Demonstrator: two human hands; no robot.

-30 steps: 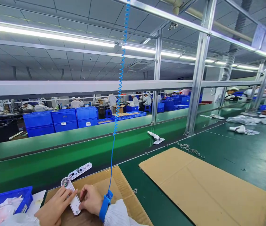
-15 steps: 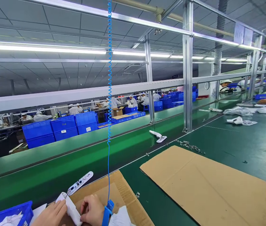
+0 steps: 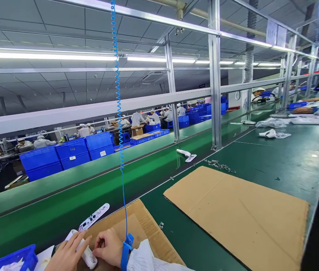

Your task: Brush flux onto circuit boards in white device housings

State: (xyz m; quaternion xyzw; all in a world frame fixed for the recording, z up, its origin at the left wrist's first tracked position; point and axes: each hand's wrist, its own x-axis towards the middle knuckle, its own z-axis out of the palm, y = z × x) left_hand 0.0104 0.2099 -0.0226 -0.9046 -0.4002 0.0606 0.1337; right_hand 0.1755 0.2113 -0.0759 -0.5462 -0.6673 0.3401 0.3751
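A white tubular plastic housing (image 3: 87,256) is at the bottom of the view, over a cardboard sheet (image 3: 137,210). My left hand (image 3: 69,250) lies across it from the left, fingers bent over its side and holding it. At its lower right end, my right hand (image 3: 108,246) has thumb and forefinger pinched together; whatever is between them is hidden. A blue wrist strap (image 3: 126,252) with a coiled blue cord (image 3: 118,101) circles my right wrist. Just beyond the housing's far end rests a long white panel with a circuit board (image 3: 94,217), thin wires at its near end.
A blue bin (image 3: 31,258) with white pieces stands at lower left. Another cardboard sheet (image 3: 238,214) lies to the right, with small metal parts (image 3: 218,165) behind it. A green conveyor belt (image 3: 91,188) runs past, carrying a white assembly (image 3: 187,155). Metal posts (image 3: 215,82) rise beyond.
The view has shifted slightly to the right. My left fingers have spread further over the housing, and my right hand stays pinched at its lower end.
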